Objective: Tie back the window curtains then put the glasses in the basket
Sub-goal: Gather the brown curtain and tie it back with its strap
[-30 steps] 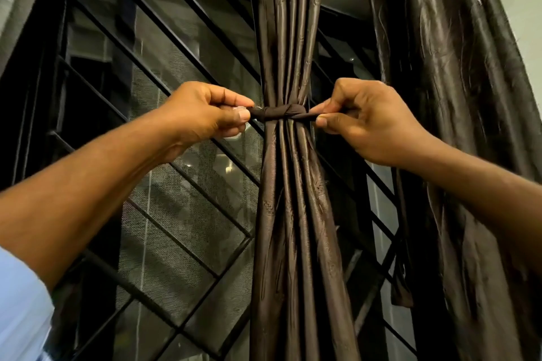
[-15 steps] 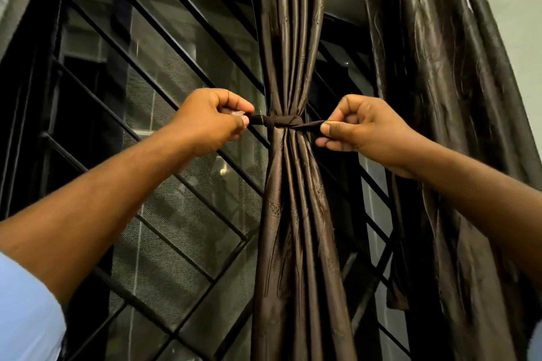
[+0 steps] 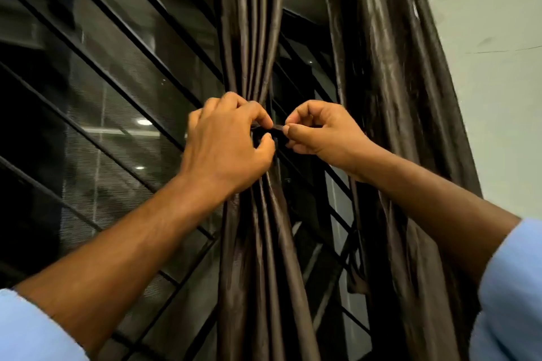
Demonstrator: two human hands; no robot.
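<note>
Brown satin curtain [image 3: 249, 38] cinched at middle (glossy pleats), L hand [image 3: 225, 143] & R hand [image 3: 316, 132] both pinching tie strip [image 3: 278, 127]

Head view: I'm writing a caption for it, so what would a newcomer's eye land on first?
Two bare hands at the centre: the left hand and right hand each pinch an end of a dark tie strip at the waist of a gathered brown curtain. Behind it runs a black window grille, and a second curtain hangs loose to the right.

window grille [image 3: 123, 67] blocks behind, loose curtain [image 3: 390, 97] crowds right, left side open
</note>
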